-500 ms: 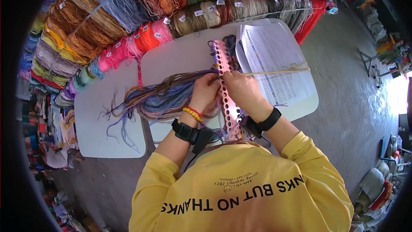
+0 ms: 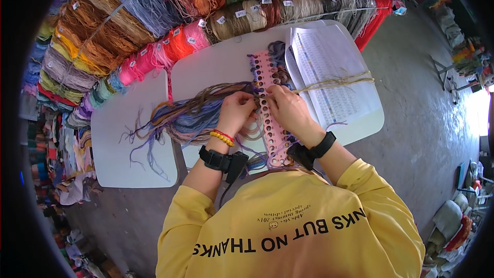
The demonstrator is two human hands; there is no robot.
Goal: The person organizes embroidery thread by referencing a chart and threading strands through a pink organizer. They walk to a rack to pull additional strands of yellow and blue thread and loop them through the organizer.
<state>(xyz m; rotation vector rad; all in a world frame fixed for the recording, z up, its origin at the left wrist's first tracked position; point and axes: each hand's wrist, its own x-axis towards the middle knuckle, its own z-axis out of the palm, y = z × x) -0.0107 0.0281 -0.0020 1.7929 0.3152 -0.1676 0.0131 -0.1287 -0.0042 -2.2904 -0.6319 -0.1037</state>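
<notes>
A pink thread card [image 2: 266,74] with holes along both edges lies lengthwise before me. My left hand [image 2: 236,112] is closed in a pinch at its left edge, where a short bit of embroidery thread shows by the fingertips. Across the card, my right hand [image 2: 290,109] pinches at the holes. From beside its fingers, tan embroidery thread [image 2: 337,81] runs right over printed sheets [image 2: 324,54]. Purple, blue and brown thread tails [image 2: 195,116] fan out left of the card. Dark looped threads [image 2: 278,51] hang along its right side.
A white table [image 2: 206,64] carries the work, with another white tabletop [image 2: 131,159] on the left. Racks of coloured thread hanks [image 2: 236,15] border the far side. Grey floor [image 2: 411,72] lies to the right, with heaped goods [image 2: 447,216] beyond.
My left hand has moved slightly left and down, leaving a gap from the card. The right hand has shifted down a little. The tan thread over the sheets looks looser and thicker.
</notes>
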